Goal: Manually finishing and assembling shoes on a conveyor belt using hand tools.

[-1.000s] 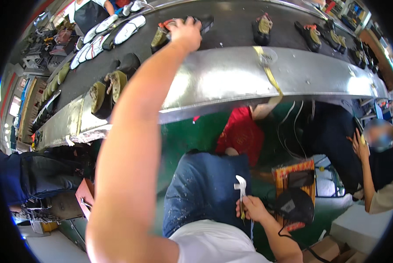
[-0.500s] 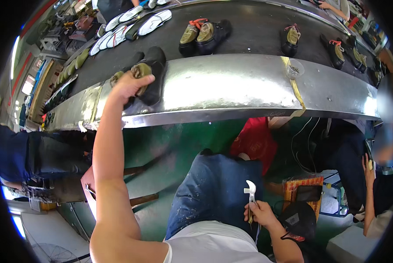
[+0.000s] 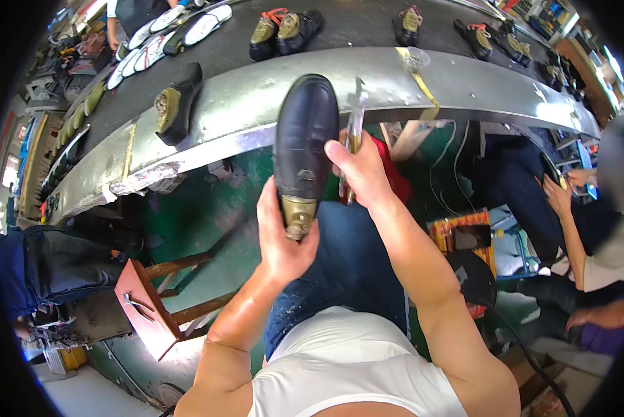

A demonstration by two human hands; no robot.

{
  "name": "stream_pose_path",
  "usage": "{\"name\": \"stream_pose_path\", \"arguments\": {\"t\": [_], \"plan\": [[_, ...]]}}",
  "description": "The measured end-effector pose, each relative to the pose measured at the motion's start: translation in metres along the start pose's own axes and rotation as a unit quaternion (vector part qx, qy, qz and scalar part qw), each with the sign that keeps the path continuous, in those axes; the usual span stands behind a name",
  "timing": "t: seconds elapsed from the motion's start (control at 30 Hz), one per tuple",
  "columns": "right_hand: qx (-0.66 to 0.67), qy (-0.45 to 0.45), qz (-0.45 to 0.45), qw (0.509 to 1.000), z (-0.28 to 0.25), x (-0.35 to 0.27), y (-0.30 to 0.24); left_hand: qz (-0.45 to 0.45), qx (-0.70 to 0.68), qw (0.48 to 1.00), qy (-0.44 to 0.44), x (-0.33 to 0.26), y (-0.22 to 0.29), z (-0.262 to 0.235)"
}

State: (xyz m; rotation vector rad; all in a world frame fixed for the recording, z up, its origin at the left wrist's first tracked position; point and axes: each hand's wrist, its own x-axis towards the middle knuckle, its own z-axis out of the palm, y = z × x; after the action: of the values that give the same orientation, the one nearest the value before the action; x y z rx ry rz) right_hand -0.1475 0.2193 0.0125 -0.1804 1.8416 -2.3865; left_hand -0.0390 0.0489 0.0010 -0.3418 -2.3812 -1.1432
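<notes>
A black leather shoe [image 3: 308,139] on an olive-green last is held up before me, toe pointing away. My left hand [image 3: 287,243] is closed around its heel end, where the last [image 3: 298,208] shows. Beside the shoe's right side, my right hand [image 3: 360,170] is closed on a pair of metal lasting pincers [image 3: 355,121], its jaws pointing away. The right fingers are partly hidden behind the shoe and the pincers. Another black shoe on a last [image 3: 176,108] stands tilted on the metal bench edge at the left.
A metal-edged bench [image 3: 239,97] with a dark belt [image 3: 353,28] crosses ahead. It carries several lasted shoes [image 3: 284,33], white soles [image 3: 145,52] and a clear cup [image 3: 416,59]. A wooden stool [image 3: 141,323] with a plier-like tool stands at left. Co-workers [image 3: 569,208] sit at right.
My left hand has lifted one shoe off the bench edge and brought it in front of me. My right hand has risen from my lap with the pincers to beside the shoe. The view has shifted.
</notes>
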Motion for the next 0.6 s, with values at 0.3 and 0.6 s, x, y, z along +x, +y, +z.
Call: {"name": "stream_pose_path", "arguments": {"t": [0.3, 0.6], "plan": [[0.069, -0.014, 0.012, 0.997, -0.015, -0.035, 0.012, -0.052, -0.024, 0.993, -0.102, -0.051, 0.025, 0.006], [-0.054, -0.015, 0.088, 0.995, -0.026, -0.068, 0.058, -0.424, -0.493, 0.754, -0.098, -0.021, -0.006, 0.03]]}}
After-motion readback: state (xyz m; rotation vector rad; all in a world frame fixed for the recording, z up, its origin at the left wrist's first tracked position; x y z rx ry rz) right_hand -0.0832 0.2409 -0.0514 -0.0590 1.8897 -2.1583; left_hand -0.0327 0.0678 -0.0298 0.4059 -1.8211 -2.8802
